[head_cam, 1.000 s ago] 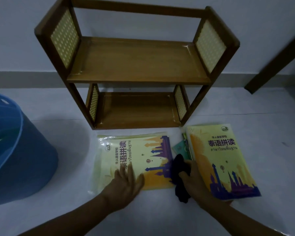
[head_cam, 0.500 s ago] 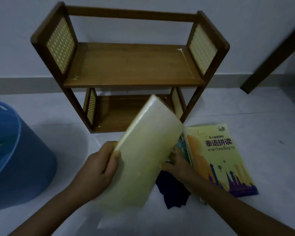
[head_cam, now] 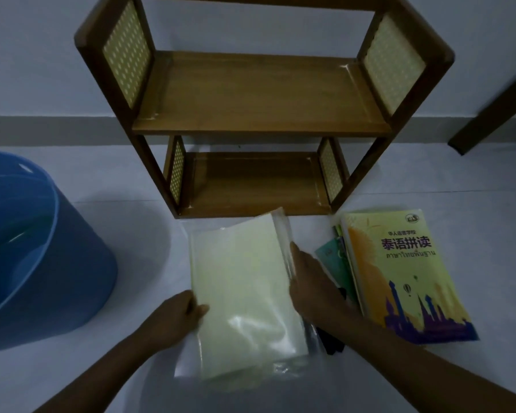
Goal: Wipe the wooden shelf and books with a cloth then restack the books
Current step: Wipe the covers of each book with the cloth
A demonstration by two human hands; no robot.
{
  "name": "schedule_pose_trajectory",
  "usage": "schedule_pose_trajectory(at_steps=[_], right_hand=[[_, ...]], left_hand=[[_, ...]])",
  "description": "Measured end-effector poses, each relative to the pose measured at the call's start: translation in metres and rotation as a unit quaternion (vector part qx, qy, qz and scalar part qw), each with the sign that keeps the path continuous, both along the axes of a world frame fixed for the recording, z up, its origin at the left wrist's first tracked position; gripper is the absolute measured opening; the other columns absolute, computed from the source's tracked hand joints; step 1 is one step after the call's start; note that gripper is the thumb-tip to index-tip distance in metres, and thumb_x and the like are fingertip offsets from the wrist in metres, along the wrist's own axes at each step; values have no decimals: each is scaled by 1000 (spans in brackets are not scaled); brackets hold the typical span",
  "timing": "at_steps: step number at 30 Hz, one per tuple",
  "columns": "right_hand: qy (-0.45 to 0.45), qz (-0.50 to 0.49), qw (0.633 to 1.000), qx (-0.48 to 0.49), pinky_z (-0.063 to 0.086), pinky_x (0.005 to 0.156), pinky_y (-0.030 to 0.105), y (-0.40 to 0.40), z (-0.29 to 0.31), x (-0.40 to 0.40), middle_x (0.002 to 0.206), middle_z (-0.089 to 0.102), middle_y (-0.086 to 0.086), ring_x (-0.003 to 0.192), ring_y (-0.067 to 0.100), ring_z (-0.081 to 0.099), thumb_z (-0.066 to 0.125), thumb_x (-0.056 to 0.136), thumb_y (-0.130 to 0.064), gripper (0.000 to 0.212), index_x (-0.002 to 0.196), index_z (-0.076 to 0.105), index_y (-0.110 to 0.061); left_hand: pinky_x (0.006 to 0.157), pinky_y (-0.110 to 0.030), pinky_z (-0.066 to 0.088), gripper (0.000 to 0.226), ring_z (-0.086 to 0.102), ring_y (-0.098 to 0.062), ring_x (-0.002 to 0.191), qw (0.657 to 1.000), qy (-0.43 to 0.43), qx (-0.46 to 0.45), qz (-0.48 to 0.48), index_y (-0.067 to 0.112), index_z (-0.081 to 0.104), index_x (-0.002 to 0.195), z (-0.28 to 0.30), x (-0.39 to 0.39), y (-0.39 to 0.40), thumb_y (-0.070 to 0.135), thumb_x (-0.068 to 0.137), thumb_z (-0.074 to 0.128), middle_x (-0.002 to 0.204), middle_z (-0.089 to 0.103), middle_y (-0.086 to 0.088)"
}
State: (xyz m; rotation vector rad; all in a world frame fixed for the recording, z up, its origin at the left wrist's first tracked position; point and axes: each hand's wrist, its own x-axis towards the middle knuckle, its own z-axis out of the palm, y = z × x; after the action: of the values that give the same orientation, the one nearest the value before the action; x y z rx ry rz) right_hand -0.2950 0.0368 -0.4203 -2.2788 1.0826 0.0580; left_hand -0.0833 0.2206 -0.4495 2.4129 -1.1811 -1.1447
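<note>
Left hand (head_cam: pixel 178 315) is curled round the lower left edge of a pale yellow book (head_cam: pixel 245 296) in a clear plastic sleeve, thumb on the plain cover that faces up. Right hand (head_cam: pixel 312 289) is laid against the book's right edge, fingers fairly straight and pressed to it; whether the fingertips curl under cannot be told. The book is held between both hands, low over the floor (head_cam: pixel 474 210), tilted slightly, just in front of the shelf.

A dark cloth (head_cam: pixel 332 342) is seen beneath the right wrist, mostly hidden by the forearm and the book's sleeve.

Just right of the right hand a stack of books (head_cam: pixel 399 275) is laid flat on the floor: one yellow book with Chinese and Thai lettering and a purple skyline on top, and at least one teal cover (head_cam: pixel 331 257) showing at its left edge. The exact count below cannot be told.

One wooden shelf (head_cam: pixel 259 93) with two tiers and four woven side panels is stood against the wall (head_cam: pixel 27 55); both tiers are bare. One blue plastic tub (head_cam: pixel 42 263) is placed at the left, well apart from the book. One dark slanted wooden leg (head_cam: pixel 495 105) is seen at the far right.

The floor is pale and smooth, with a grey skirting along the light wall. The lighting is dim. Open floor is left between tub and book, and to the right of the stack.
</note>
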Motion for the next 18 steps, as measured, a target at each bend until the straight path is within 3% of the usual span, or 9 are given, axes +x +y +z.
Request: schedule_pose_trajectory(at_steps=[2, 4, 5, 7, 9, 12, 14, 16, 18], right_hand=[[25, 49, 993, -102, 14, 119, 37, 4, -3, -29, 157, 19, 8, 144, 26, 18, 46, 89, -15, 75, 152, 5, -20], [96, 111, 985, -93, 8, 120, 43, 13, -8, -57, 161, 0, 7, 148, 28, 1, 45, 85, -33, 81, 152, -2, -28], [121, 133, 981, -74, 6, 120, 46, 20, -13, -68, 161, -11, 5, 148, 27, -8, 44, 83, -41, 86, 149, -10, -35], [126, 155, 978, -58, 8, 118, 49, 25, -25, -79, 158, -20, 2, 146, 25, -12, 46, 79, -49, 93, 142, -23, -44], [77, 142, 985, -59, 23, 116, 51, 10, -36, -82, 160, 6, 7, 145, 27, 12, 54, 79, -36, 89, 146, -3, -45], [-44, 46, 997, 49, 36, 110, 45, -21, -22, -71, 141, 44, 11, 127, 20, 40, 58, 74, -10, 69, 135, 35, -34], [-86, -44, 992, 76, 35, 106, 29, -38, -4, -62, 135, 50, 8, 120, 12, 42, 59, 77, 0, 65, 136, 43, -22], [-147, -101, 983, 38, 33, 100, 24, -46, 11, -51, 132, 47, 4, 120, 11, 41, 56, 81, 0, 64, 141, 39, -13], [-166, -38, 985, 2, 34, 98, 26, -33, 27, -36, 131, 48, 6, 121, 15, 41, 51, 75, -7, 72, 144, 35, -14]], left_hand=[[61, -23, 41, 30, 53, -10, 77, 996, -72, 7, -44, 23, 48, 85, 8, 3, -3, 53, 89, 52, 87, 54, 5], [83, -28, 47, 66, 52, -19, 106, 982, -166, -40, -86, 15, 47, 121, 9, 10, -3, 62, 76, 62, 119, 52, -5], [99, -33, 42, 96, 44, -26, 125, 975, -182, -66, -109, 11, 35, 138, 7, 15, -3, 70, 68, 63, 140, 42, -11], [117, -42, 8, 129, 1, -31, 148, 962, -179, -83, -191, 11, 1, 152, 3, 21, -6, 85, 60, 52, 160, -4, -13], [114, -42, -12, 135, -23, -26, 144, 953, -174, -55, -242, 11, -16, 149, -5, 27, -11, 91, 58, 43, 153, -29, -9], [113, -44, -15, 134, -27, -25, 142, 949, -174, -18, -261, 11, -20, 148, -9, 32, -14, 90, 58, 41, 151, -33, -8], [113, -45, -17, 134, -26, -23, 142, 951, -170, -26, -257, 13, -20, 148, -10, 33, -13, 89, 60, 45, 152, -32, -7], [113, -46, -17, 134, -27, -22, 142, 951, -172, -29, -254, 14, -20, 148, -13, 36, -11, 90, 59, 45, 154, -30, -6], [113, -47, -17, 134, -27, -20, 142, 951, -173, -35, -254, 15, -20, 148, -14, 36, -10, 90, 59, 46, 154, -29, -5]])
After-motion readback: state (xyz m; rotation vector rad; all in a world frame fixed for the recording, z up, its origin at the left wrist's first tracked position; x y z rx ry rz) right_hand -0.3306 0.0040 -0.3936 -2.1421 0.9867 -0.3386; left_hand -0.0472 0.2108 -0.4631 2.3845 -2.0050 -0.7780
